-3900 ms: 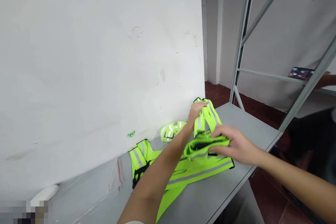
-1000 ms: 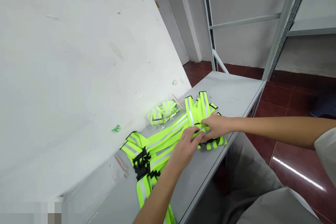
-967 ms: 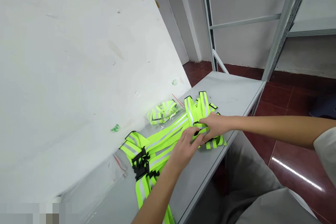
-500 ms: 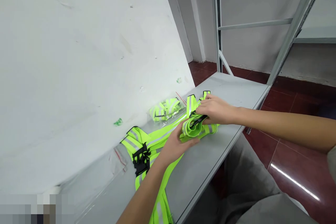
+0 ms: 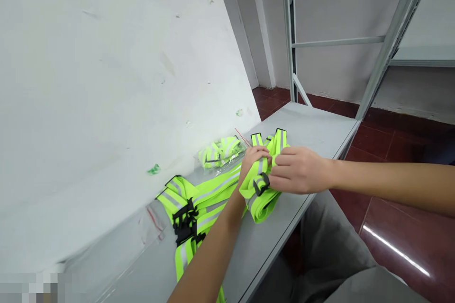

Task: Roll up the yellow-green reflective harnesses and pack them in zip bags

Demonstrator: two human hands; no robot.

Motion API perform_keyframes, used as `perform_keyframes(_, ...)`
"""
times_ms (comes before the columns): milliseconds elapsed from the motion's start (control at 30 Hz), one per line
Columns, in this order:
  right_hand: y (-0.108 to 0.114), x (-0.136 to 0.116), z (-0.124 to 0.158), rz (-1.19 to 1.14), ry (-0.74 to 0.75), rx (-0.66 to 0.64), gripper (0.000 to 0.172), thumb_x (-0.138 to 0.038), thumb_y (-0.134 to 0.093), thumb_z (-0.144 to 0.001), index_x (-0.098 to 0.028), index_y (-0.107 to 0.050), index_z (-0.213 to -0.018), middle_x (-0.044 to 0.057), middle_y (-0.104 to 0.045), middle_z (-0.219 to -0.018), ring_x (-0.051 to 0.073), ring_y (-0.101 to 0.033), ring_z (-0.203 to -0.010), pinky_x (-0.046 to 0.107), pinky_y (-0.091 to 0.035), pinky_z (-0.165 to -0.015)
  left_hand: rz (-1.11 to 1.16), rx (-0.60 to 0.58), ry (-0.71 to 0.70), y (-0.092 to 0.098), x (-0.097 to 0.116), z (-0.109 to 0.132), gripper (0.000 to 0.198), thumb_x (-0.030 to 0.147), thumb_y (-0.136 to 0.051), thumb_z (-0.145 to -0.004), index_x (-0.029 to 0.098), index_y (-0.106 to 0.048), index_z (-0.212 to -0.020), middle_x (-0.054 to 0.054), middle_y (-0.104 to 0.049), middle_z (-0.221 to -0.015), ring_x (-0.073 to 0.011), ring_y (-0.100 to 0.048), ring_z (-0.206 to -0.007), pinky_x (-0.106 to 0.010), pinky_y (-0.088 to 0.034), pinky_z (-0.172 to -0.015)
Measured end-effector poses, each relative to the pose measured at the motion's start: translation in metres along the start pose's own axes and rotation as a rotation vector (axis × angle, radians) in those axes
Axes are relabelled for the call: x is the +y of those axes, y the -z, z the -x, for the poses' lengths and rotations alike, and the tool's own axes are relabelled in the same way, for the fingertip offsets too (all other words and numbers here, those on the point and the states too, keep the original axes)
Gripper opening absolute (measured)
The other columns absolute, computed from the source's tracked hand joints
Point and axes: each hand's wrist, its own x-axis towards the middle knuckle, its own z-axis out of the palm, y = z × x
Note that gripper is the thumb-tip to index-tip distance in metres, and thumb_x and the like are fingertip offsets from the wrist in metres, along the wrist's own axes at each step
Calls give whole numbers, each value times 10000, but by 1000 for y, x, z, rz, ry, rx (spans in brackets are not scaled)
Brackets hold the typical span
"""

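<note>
A folded bundle of neon yellow reflective strap (image 5: 253,195) with grey stripes and a black buckle hangs between my two hands over the table. My right hand (image 5: 300,170) is closed around its right side. Behind the bundle, my left hand (image 5: 254,154) has its fingers curled over the strap, with part of the hand hidden. More reflective straps (image 5: 209,199) lie along the table under and beside my left forearm. A cluster of black buckles (image 5: 185,222) sits on them at the left. Strap ends with black sliders (image 5: 280,137) stick out beyond my hands.
A clear bag holding a folded yellow strap (image 5: 220,151) rests against the white wall (image 5: 124,80). Another clear plastic bag (image 5: 142,232) with a red seal line lies at the left on the grey table (image 5: 320,123). Metal shelf posts (image 5: 387,38) stand beyond the table's far end.
The rolled bundle has turned and moved down toward the table's near edge. My left hand has shifted up behind it, and my right hand has come lower, gripping its right side.
</note>
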Motion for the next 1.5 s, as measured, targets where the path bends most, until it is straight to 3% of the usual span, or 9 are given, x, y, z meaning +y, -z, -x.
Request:
perform_keyframes(167, -17, -19, 29, -102, -98, -186, 239, -118, -433, -945, -178, -514, -729, -20, -521, -632, 135, -388, -592, 297, -226, -587, -192, 76, -13, -3, -19, -32, 163, 235, -492, -894, 195, -650, -910, -86, -633, -1052, -244, -517, -1054, -400, -408, -944)
perform_keyframes(333, -39, -22, 43, -121, -167, -327, 218, -113, -419, -956, -177, -533, -782, 0, -572, -686, 142, -432, -637, 308, -219, -595, -354, -365, 56, 12, -40, -52, 344, 110, -475, -802, 199, -630, -1096, -82, -599, -1037, -223, -588, -929, -332, -469, -823)
perform_keyframes(533, -57, -35, 45, -178, -56, -340, 198, -126, -408, -968, -168, -546, -832, 6, -569, -689, 150, -473, -668, 323, -210, -592, -229, -607, 184, 62, -23, -54, 585, 165, -592, -640, 271, -602, -1215, -59, -619, -1136, -259, -599, -1020, -291, -487, -791)
perform_keyframes(600, -61, -40, 43, -196, -58, -369, 191, -113, -414, -964, -165, -543, -833, 10, -572, -691, 150, -485, -678, 322, -208, -585, -91, -568, 204, 62, -10, -62, 523, 215, -540, -730, 272, -573, -1249, -50, -645, -1154, -243, -612, -1027, -288, -483, -817)
perform_keyframes(700, -66, -45, 37, -221, -77, -420, 203, -101, -397, -966, -162, -543, -839, 25, -593, -717, 157, -501, -696, 321, -224, -579, -29, -440, 384, 32, -1, -84, 549, 407, -494, -842, 245, -442, -1364, -92, -639, -1212, -277, -625, -1040, -346, -479, -847)
perform_keyframes(833, -68, -50, 26, -250, -119, -493, 178, -89, -418, -943, -149, -555, -846, 40, -618, -739, 168, -517, -697, 318, -253, -570, -129, -251, 559, -30, -20, -112, 721, 503, -660, -735, 114, -472, -1312, -256, -512, -1356, -431, -388, -1314, -499, -346, -1010)
perform_keyframes(967, -65, -54, 24, -261, -136, -493, 183, -86, -416, -929, -144, -563, -837, 44, -615, -722, 175, -524, -670, 320, -270, -552, -23, -189, 613, -63, -50, -133, 560, 303, -799, -584, 116, -627, -1084, -205, -656, -1165, -373, -580, -1118, -407, -426, -935)
perform_keyframes(1267, -57, -38, 38, -202, -186, -534, 187, -62, -426, -919, -154, -562, -829, 39, -602, -702, 167, -505, -656, 313, -297, -548, 245, 272, 737, -61, -90, -185, 363, 318, -540, -860, 56, -610, -1102, -126, -701, -958, -200, -644, -843, -274, -488, -712)
perform_keyframes(1500, -54, -30, 48, -244, -248, -639, 140, -90, -465, -918, -154, -574, -858, 41, -621, -751, 172, -540, -690, 309, -348, -572, 311, 194, 646, -46, -74, -180, 290, 244, -694, -740, 64, -658, -964, -187, -695, -1024, -312, -638, -1005, -399, -477, -877)
